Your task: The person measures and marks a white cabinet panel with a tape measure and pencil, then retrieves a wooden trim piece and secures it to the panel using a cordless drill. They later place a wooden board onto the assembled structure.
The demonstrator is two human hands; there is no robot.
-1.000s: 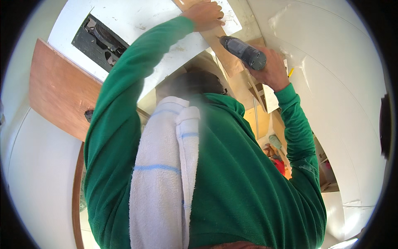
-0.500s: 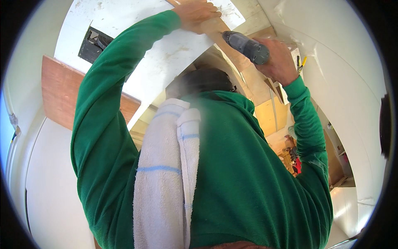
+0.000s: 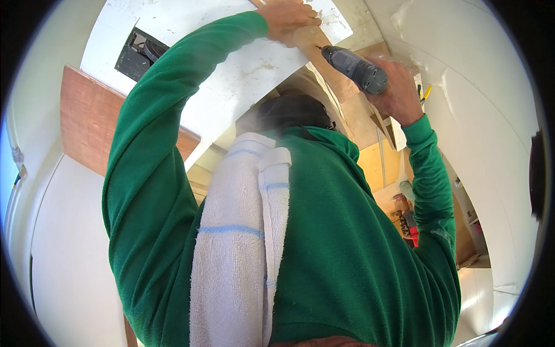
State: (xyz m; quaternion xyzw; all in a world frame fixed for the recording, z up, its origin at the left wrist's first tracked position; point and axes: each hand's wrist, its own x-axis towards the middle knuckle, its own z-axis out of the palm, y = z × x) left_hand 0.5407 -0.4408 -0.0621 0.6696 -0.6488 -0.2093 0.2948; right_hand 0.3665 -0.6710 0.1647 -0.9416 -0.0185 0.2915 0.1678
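Observation:
My left hand [image 3: 290, 22] is closed on a long wooden strip [image 3: 334, 74] at the top of the view, its fingers pressed over the strip's edge. My right hand [image 3: 396, 91] grips a dark grey cordless drill [image 3: 355, 69], whose handle is hidden behind the fingers. The drill's nose points up and left at the strip, close to my left fingertips. A short bit shows at its tip, but I cannot tell whether it is in the wood. Both arms are raised, in green sleeves.
A white panel [image 3: 243, 75] with a black fitting [image 3: 139, 53] lies behind my left arm. A reddish-brown board [image 3: 89, 113] stands at the left. A striped towel [image 3: 228, 248] hangs over the green top. A pale curved wall [image 3: 491, 115] rises at the right.
Both hands, the drill and the surroundings sit slightly farther right in the picture. The drill still points at the strip, and its bit shows more clearly now.

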